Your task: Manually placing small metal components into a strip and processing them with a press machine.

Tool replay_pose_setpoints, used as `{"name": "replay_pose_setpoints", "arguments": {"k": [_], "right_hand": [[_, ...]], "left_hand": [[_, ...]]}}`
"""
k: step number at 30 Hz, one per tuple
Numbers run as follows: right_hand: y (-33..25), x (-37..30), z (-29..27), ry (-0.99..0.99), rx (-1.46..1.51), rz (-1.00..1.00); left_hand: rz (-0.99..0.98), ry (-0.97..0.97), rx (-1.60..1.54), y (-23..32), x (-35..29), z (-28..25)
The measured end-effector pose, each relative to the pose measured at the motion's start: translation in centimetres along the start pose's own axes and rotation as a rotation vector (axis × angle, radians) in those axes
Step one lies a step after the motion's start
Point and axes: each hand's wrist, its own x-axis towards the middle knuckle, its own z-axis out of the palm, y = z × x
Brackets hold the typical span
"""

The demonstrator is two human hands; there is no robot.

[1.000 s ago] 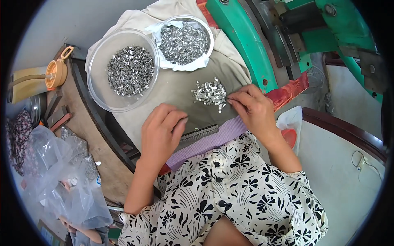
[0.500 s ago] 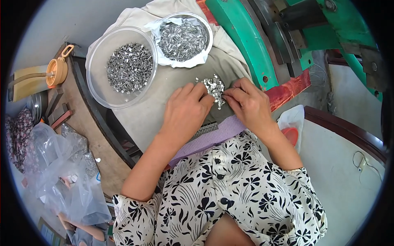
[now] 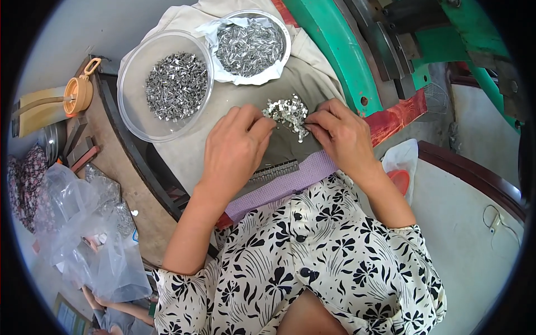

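Note:
A loose pile of small flat silver metal pieces (image 3: pixel 289 111) lies on the grey-brown cloth (image 3: pixel 234 100) between my hands. My left hand (image 3: pixel 235 148) is at the pile's left side, thumb and fingers bent together in a pinch; whatever they grip is too small or hidden. At the right edge of the pile, my right hand (image 3: pixel 343 134) pinches with thumb and forefinger, and I cannot make out what is between them. Nearer my body, a metal strip with a row of small pins (image 3: pixel 274 170) rests along the purple cloth (image 3: pixel 285 187), just right of my left wrist.
Beyond my left hand stand a clear plastic bowl (image 3: pixel 127 103) of small dark metal parts and a steel bowl (image 3: pixel 287 47) of shiny pins, lined with white plastic. A green machine (image 3: pixel 335 47) rises at right. Plastic bags (image 3: pixel 84 234) lie at left; another person's arm (image 3: pixel 125 311) shows lower left.
My left hand has drawn back leftward from the pile, uncovering more of it and of the pin strip. The right hand stays pinched at the pile's edge. The view has shifted slightly.

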Motion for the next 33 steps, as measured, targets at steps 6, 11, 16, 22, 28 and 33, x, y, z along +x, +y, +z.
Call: {"name": "replay_pose_setpoints", "arguments": {"k": [6, 11, 16, 22, 28, 33], "right_hand": [[-0.2, 0.2, -0.1, -0.056, -0.047, -0.014], [-0.1, -0.1, 0.0, -0.048, -0.051, -0.015], [-0.3, 0.0, -0.6, -0.007, 0.103, -0.021], [-1.5, 0.2, -0.4, -0.110, 0.545, 0.168], [-1.8, 1.1, 0.4, -0.060, 0.300, 0.061], [-2.1, 1.1, 0.3, -0.128, 0.273, 0.048]], "left_hand": [[0.042, -0.044, -0.061, 0.5, 0.6, 1.3], [0.081, -0.091, 0.035, 0.3, 1.0, 2.2], [0.033, -0.115, -0.020, 0.3, 0.4, 1.1], [-0.174, -0.077, -0.394, 0.5, -0.8, -0.2], [-0.196, -0.020, -0.373, -0.2, -1.6, -0.6], [-0.276, 0.009, -0.327, -1.1, -3.3, -1.7]]}}
